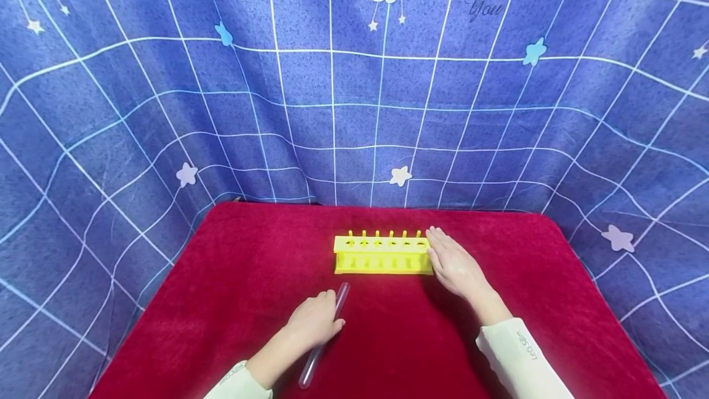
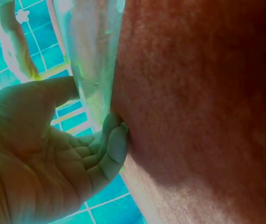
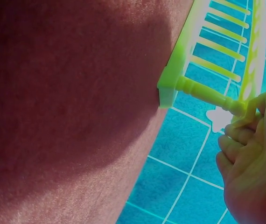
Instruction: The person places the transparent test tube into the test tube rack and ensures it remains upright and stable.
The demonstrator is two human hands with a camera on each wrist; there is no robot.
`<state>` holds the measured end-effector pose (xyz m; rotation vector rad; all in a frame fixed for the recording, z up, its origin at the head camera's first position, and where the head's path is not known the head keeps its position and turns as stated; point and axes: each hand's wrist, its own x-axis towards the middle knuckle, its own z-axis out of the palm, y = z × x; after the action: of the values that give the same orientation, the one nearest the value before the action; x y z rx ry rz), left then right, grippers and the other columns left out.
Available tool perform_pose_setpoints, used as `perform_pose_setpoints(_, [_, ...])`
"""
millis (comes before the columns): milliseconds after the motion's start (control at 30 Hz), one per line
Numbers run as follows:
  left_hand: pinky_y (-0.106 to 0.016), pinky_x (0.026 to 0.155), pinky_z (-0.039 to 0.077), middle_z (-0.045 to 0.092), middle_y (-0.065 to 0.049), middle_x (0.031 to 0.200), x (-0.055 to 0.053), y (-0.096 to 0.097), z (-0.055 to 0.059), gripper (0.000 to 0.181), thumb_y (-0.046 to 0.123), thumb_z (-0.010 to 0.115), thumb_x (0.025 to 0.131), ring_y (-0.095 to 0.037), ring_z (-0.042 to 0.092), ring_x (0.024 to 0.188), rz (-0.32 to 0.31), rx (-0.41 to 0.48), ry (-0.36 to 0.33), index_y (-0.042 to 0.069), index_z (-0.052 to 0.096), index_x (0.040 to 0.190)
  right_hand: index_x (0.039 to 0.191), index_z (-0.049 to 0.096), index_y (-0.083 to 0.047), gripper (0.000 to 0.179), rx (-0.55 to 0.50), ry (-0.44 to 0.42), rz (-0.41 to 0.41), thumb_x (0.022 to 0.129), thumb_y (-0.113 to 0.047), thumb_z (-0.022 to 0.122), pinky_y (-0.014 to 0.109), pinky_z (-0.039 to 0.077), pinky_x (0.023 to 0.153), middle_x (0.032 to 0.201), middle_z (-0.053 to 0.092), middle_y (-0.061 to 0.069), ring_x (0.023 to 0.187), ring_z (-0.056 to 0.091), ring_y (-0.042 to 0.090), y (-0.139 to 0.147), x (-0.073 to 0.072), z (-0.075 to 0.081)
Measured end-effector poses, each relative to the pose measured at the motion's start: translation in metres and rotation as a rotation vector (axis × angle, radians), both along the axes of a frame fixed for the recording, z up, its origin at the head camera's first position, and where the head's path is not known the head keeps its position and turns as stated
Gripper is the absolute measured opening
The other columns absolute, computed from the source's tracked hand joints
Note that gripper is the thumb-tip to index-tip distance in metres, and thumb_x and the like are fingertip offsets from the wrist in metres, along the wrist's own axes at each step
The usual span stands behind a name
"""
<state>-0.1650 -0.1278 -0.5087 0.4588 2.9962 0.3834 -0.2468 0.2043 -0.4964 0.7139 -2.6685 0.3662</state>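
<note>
In the head view my left hand (image 1: pixel 314 320) grips a clear glass test tube (image 1: pixel 342 294), which slants over the red cloth. The left wrist view shows the tube (image 2: pixel 93 51) between the thumb and the fingers of that hand (image 2: pixel 44 144). A yellow test tube rack (image 1: pixel 382 265) stands upright, with a row of holes and several pegs along its back. My right hand (image 1: pixel 456 266) holds the right end of its top plate. Up close, the right hand (image 3: pixel 256 163) has thumb and fingers at that end of the rack (image 3: pixel 207 95). Its fingertips are partly hidden.
A red velvet cloth (image 1: pixel 238 276) covers the table. Blue curtains (image 1: pixel 354 122) with white grid lines and stars hang behind the table and on both sides.
</note>
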Motion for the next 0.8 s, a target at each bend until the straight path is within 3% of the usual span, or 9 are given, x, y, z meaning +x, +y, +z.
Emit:
perform_pose_setpoints(200, [-0.038,0.062,0.054,0.055,-0.007,0.078,-0.001,0.0,-0.0012,0.04,0.028,0.08,0.082,-0.022,0.057,0.063,0.018,0.016,-0.031,0.001,0.055,0.1,0.141,0.051,0.01,0.049,-0.008,0.006,0.0,0.098,-0.012,0.059,0.051,0.036,0.115,0.144,0.053,0.027,0.137,0.048,0.041,-0.0002,0.0008,-0.0013])
perform_pose_setpoints(800, [-0.035,0.057,0.051,0.051,-0.005,0.073,-0.0008,-0.0011,0.0023,0.027,0.017,0.073,0.082,-0.02,0.054,0.058,0.013,0.089,-0.035,0.002,0.053,0.093,0.142,0.049,0.01,0.049,-0.02,-0.009,-0.006,0.1,-0.014,0.055,0.05,0.034,0.116,0.146,0.051,0.027,0.139,0.046,0.041,0.0,0.0008,-0.0016])
